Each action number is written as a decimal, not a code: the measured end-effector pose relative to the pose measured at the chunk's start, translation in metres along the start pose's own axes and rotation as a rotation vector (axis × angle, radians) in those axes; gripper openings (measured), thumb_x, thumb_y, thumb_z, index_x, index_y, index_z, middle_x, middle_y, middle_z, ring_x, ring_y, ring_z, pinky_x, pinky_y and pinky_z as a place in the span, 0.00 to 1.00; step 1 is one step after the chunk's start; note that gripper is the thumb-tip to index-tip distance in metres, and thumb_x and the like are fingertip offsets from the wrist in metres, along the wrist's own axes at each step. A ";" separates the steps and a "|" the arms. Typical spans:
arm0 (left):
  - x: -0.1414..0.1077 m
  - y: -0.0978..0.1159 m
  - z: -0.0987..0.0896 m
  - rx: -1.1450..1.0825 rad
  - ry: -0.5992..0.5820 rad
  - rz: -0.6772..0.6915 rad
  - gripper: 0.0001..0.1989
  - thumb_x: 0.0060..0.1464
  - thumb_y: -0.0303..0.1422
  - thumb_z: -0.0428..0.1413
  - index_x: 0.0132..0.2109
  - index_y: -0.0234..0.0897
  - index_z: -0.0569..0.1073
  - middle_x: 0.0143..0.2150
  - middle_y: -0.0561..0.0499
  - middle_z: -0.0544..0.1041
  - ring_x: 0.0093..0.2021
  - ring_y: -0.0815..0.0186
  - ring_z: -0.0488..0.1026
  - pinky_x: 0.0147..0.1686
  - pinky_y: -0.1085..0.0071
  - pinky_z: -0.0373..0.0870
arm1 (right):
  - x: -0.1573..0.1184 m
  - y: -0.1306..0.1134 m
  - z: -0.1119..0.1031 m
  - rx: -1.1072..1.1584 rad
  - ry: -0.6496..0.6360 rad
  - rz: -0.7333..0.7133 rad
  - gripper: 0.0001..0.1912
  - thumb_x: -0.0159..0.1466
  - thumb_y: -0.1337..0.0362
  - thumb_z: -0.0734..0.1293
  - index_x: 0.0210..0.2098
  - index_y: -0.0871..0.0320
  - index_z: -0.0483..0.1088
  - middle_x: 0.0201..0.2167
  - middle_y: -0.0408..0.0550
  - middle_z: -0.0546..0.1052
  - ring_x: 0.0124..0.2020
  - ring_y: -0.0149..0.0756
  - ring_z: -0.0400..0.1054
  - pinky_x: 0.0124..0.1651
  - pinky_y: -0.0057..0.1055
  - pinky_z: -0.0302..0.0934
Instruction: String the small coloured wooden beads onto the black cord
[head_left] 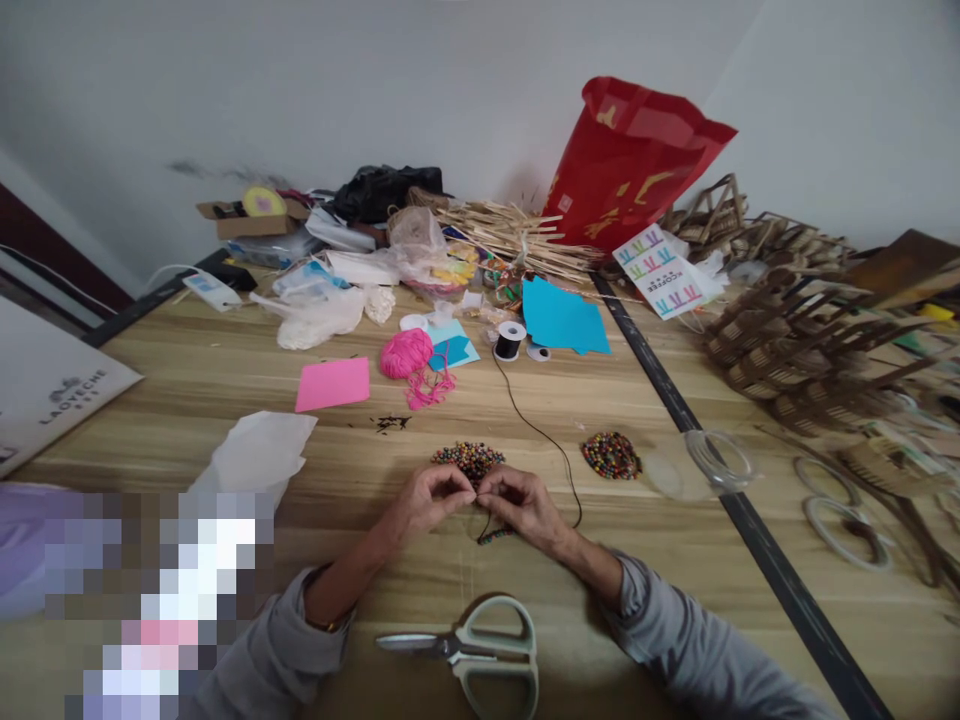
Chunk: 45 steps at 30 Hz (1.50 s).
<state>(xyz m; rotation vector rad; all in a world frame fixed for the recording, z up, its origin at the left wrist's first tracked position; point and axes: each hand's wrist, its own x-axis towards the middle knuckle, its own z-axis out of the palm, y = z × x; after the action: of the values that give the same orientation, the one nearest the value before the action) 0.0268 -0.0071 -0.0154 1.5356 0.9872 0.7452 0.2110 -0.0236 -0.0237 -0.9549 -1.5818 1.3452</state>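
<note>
My left hand [435,498] and my right hand [525,508] meet fingertip to fingertip over the table, both closed in a pinch. A thin black cord [541,432] runs from a spool [510,342] round to my right hand. A short row of strung beads [496,537] hangs on the cord just below the fingers. Whatever the left fingertips pinch is too small to make out. Right behind the hands lies a pile of loose multicoloured beads [469,457], partly hidden by them. Large white-handled scissors [480,648] lie between my forearms, blades to the left.
A coil of strung beads [611,456] lies to the right, near clear tubing rings [720,460]. Further back are a pink card [333,384], pink yarn [406,353] and blue sheets [566,317]. Woven baskets [810,350] crowd the right side; a red bag [630,165] stands behind.
</note>
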 end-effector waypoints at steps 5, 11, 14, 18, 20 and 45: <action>0.000 0.003 -0.001 -0.019 0.052 -0.010 0.08 0.48 0.34 0.56 0.28 0.31 0.73 0.25 0.52 0.73 0.28 0.69 0.66 0.29 0.75 0.62 | 0.002 -0.002 -0.003 -0.073 0.056 -0.057 0.13 0.60 0.56 0.66 0.28 0.61 0.71 0.25 0.45 0.68 0.26 0.30 0.61 0.28 0.27 0.56; 0.001 -0.006 -0.001 0.154 0.113 0.061 0.05 0.47 0.30 0.56 0.28 0.32 0.75 0.25 0.51 0.74 0.27 0.69 0.68 0.28 0.75 0.63 | 0.003 0.000 -0.003 0.025 0.132 0.015 0.13 0.57 0.56 0.69 0.28 0.60 0.70 0.23 0.42 0.67 0.23 0.27 0.59 0.25 0.24 0.54; 0.000 -0.011 0.001 0.301 0.119 0.132 0.04 0.47 0.27 0.56 0.28 0.32 0.75 0.25 0.51 0.73 0.25 0.70 0.67 0.25 0.76 0.62 | 0.003 0.002 -0.003 0.128 0.134 0.119 0.13 0.55 0.56 0.70 0.29 0.60 0.68 0.18 0.38 0.64 0.18 0.24 0.54 0.20 0.22 0.49; -0.001 -0.011 0.001 0.450 0.081 0.266 0.03 0.47 0.24 0.56 0.29 0.34 0.74 0.26 0.51 0.72 0.25 0.71 0.68 0.26 0.76 0.63 | 0.003 0.002 -0.003 0.161 0.159 0.152 0.15 0.54 0.55 0.70 0.29 0.60 0.67 0.16 0.37 0.63 0.16 0.23 0.53 0.19 0.22 0.47; -0.002 -0.010 -0.001 0.515 0.051 0.327 0.03 0.48 0.25 0.57 0.29 0.35 0.74 0.27 0.51 0.74 0.28 0.69 0.69 0.29 0.75 0.65 | 0.003 0.001 -0.003 0.156 0.157 0.148 0.15 0.54 0.54 0.70 0.28 0.60 0.66 0.16 0.36 0.62 0.16 0.23 0.52 0.18 0.22 0.47; -0.001 -0.015 -0.001 0.715 0.025 0.405 0.04 0.50 0.23 0.56 0.32 0.35 0.74 0.32 0.49 0.75 0.34 0.66 0.72 0.36 0.71 0.68 | 0.006 -0.005 -0.002 0.147 0.136 0.097 0.15 0.53 0.54 0.70 0.27 0.60 0.68 0.20 0.39 0.65 0.20 0.25 0.55 0.23 0.24 0.50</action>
<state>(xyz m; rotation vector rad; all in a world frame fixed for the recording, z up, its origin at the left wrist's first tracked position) 0.0223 -0.0066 -0.0296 2.4016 1.0297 0.7232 0.2106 -0.0181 -0.0182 -1.0211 -1.3308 1.4112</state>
